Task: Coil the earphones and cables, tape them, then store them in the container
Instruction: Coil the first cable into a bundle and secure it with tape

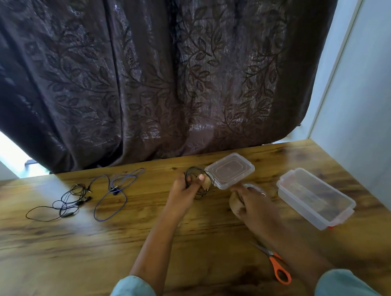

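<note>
The left hand (182, 190) is closed around a coiled black cable (194, 176), a tape strip (205, 183) at the thumb to bind it. The right hand (249, 201) grips the tape roll (234, 204). The open container (316, 196) waits nearby; 2 cables (81, 198) lie uncoiled.

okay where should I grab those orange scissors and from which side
Take the scissors by the orange handle loops at the near end, coming from above. They lie flat on the table with blades pointing away, partly under the right hand's forearm.
</note>
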`<action>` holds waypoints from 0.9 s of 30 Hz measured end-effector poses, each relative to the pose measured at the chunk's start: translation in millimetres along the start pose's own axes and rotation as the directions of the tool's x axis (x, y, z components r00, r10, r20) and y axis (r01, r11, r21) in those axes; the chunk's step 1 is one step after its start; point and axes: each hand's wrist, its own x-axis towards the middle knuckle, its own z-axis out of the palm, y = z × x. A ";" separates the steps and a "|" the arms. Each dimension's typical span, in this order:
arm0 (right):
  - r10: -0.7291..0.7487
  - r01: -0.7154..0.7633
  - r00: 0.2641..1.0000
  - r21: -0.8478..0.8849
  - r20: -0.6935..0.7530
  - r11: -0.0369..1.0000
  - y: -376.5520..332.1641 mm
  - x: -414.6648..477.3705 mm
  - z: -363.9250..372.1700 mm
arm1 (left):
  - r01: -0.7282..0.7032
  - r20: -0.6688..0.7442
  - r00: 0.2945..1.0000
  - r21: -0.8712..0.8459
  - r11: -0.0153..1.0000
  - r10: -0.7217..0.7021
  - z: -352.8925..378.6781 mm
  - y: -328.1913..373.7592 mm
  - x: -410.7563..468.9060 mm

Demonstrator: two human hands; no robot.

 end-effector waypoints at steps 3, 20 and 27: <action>0.029 -0.029 0.995 -0.005 0.096 1.000 2.3 -1.4 8.0 | 0.059 0.010 0.998 -0.009 0.998 -0.059 -1.4 -1.1 -3.8; -0.007 -0.123 0.988 0.821 0.153 0.558 -119.4 18.3 -6.3 | 0.025 -0.017 1.000 0.020 0.999 -0.025 -64.3 -13.6 -22.8; 0.046 -0.177 0.983 0.827 0.180 0.534 -159.7 25.5 18.1 | 0.033 0.016 0.999 -0.051 0.998 -0.032 -114.5 -18.5 -26.3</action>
